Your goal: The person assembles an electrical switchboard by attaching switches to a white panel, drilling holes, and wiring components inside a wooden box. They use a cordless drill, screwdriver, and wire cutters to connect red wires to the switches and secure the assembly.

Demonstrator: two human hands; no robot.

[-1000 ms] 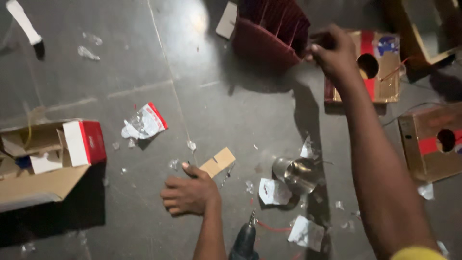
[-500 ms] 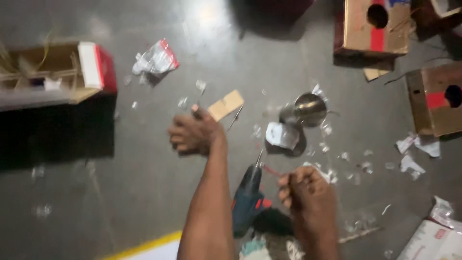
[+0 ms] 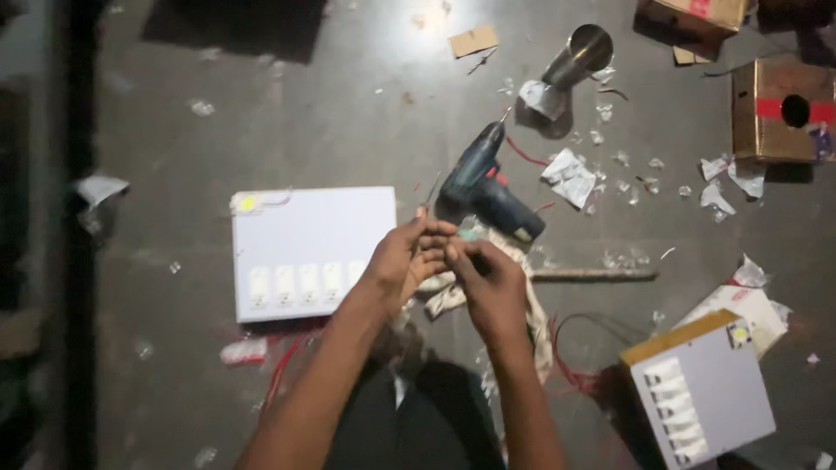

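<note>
At frame centre I see the left hand (image 3: 407, 259) and right hand (image 3: 489, 283) brought together, fingertips pinched narrow on something too small to identify; I cannot tell which hand grips it. Just above them lies a cordless drill (image 3: 488, 185) on the dark floor (image 3: 348, 113); a white switch panel (image 3: 309, 251) lies left of centre, with red wires (image 3: 575, 365) at lower right. Risk: the small part may slip from the pinch and vanish among the paper scraps (image 3: 570, 177), since lighting is poor.
</note>
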